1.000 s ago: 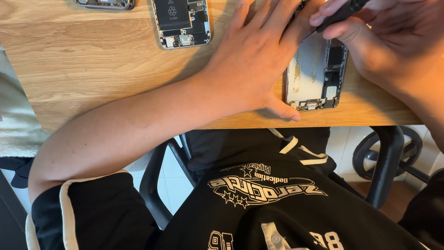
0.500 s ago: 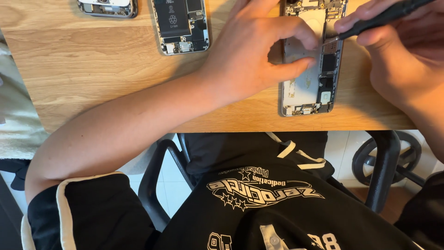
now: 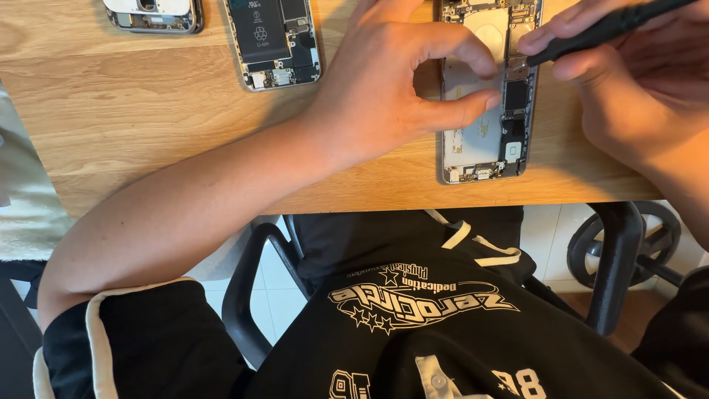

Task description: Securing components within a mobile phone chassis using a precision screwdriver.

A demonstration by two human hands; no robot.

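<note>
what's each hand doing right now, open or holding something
Left hand: thumb and forefinger pressed on the opened phone, holding nothing.
Right hand: fingers closed on a black screwdriver, tip at the phone.

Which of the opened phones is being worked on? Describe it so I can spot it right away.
On the wooden table, look to the right end near the front edge. The opened phone shell lies there between the left hand and the right hand, which holds a black tool. Unlike the battery phone further left, its cavity shows bare silver metal.
</note>
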